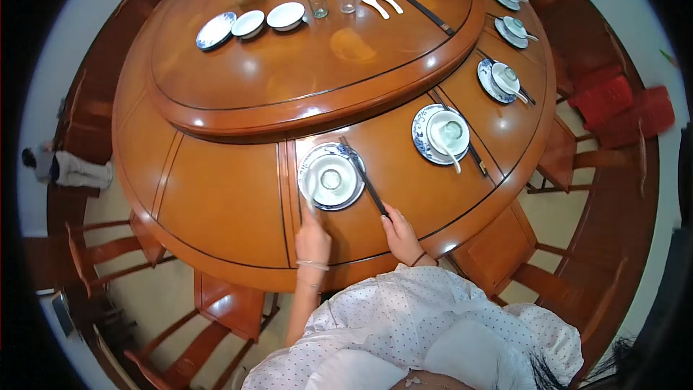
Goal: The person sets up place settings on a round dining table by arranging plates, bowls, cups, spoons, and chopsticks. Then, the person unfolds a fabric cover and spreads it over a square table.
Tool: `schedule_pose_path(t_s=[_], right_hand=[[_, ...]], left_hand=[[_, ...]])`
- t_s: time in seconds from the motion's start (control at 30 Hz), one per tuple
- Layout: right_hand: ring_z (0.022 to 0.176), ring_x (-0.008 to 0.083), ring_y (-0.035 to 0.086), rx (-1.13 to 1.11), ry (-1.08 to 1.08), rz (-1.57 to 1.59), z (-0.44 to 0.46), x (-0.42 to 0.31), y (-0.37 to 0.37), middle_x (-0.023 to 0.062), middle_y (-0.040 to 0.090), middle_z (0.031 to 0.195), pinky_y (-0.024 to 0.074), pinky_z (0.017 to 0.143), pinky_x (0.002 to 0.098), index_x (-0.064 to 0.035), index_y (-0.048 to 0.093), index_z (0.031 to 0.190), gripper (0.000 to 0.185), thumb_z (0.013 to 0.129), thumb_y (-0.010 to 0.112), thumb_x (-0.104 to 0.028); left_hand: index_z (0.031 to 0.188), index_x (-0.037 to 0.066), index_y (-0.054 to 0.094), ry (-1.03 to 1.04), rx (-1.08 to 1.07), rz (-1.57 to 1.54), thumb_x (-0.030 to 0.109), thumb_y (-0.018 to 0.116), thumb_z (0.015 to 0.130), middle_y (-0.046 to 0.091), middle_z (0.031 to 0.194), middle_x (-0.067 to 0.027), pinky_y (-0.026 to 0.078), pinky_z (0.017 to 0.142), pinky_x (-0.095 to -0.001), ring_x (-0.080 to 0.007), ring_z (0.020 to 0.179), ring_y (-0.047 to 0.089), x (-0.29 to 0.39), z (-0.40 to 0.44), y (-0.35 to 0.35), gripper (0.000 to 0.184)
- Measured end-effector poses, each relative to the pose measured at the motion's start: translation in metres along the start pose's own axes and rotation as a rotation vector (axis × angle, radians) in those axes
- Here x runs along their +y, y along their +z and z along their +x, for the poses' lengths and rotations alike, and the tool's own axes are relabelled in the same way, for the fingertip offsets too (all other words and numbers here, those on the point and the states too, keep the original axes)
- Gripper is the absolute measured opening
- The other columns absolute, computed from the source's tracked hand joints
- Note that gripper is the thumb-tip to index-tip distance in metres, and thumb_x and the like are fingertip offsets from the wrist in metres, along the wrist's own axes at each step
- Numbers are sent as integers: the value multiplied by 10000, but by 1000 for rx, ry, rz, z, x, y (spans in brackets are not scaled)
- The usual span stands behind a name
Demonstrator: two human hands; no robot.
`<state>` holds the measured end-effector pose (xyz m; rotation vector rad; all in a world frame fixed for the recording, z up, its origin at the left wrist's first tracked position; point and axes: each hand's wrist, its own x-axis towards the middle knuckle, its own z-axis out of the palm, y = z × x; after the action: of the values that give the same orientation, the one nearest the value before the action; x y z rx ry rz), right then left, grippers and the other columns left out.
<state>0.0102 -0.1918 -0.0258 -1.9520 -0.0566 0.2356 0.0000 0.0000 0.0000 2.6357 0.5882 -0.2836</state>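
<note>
Right in front of me a blue-and-white plate (349, 202) bears a white bowl (346, 191) with a small clear glass (330, 179) in it. My left hand (313, 244) is closed at the near left side of the plate, on the handle of a white spoon (311, 189) that leans in the bowl. Along the right side of the plate lies a pair of black chopsticks (369, 184). Their near end is between the thumb and fingers of my right hand (401, 234), which is closed. The fingertips of my left hand are partly hidden.
A similar place setting (442, 135) stands to the right, with several more along the rim. The raised turntable (303, 72) carries stacked plates (216, 31), bowls (286, 16), glasses (318, 6), spoons (375, 5) and black chopsticks (424, 11). Wooden chairs (227, 307) surround the table; a person (68, 168) stands far left.
</note>
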Motion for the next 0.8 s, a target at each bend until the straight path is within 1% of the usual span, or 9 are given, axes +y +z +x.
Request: schedule_pose_path(t_s=[0.07,0.1,0.17,0.2,0.27,0.37,0.47,0.7,0.8], right_hand=[[924,299,526,-179,-91,100,-4,-30,4,209,529,998,403,805,341,14,435,1144,310,873,429,-138],[924,299,526,-175,-143,57,34,-7,-81,209,529,998,403,805,341,14,435,1144,310,873,429,-138],[826,290,531,-475,-60,92,47,-21,-110,178,545,912,418,740,336,19,446,1120,290,876,421,-136],[760,233,528,-497,-46,109,56,-27,-124,150,544,851,419,691,310,15,451,1112,274,881,414,-128],[756,201,525,-466,-59,159,78,-26,-141,136,542,836,417,681,297,12,450,1115,272,883,412,-125],[730,133,515,-382,-108,234,106,-25,-163,99,543,798,419,659,266,4,437,1140,281,884,415,-111],[695,74,459,-231,-60,298,135,-18,-184,18,492,783,388,618,185,1,417,1176,304,883,417,-80],[734,118,524,79,-219,60,257,28,-224,67,538,794,429,679,234,26,443,1117,266,869,425,-67],[906,322,478,192,-347,-96,337,40,-242,188,517,941,368,823,380,20,475,1038,233,835,467,-93]], left_hand=[[1191,0,378,30,257,-110,-44,458,714,564,814,-255,433,609,-470,-410,708,552,-26,-20,-28,486],[1170,1,397,-65,316,-134,-31,439,755,560,836,-261,424,627,-469,-407,742,548,53,-12,4,419],[1128,-4,417,-97,547,-203,33,414,837,571,745,-208,438,573,-404,-319,658,574,68,-20,1,293],[1128,-4,417,-107,554,-204,33,414,837,571,745,-208,438,573,-404,-319,658,574,85,-18,5,293],[1067,1,443,-60,594,-800,130,379,903,528,680,-95,419,508,-301,-177,562,515,124,-1,16,219],[1007,86,427,-180,224,-1411,231,357,927,410,643,36,295,413,-148,-22,494,367,190,33,43,180],[880,120,388,-65,76,-1466,252,319,935,421,587,19,269,355,-159,-32,416,343,254,68,63,159],[855,78,370,108,-43,-1195,274,301,934,425,558,-8,322,379,-198,-81,427,399,315,192,91,223],[856,55,372,150,121,-996,299,334,923,438,559,-27,356,419,-238,-110,468,435,327,261,88,257]])
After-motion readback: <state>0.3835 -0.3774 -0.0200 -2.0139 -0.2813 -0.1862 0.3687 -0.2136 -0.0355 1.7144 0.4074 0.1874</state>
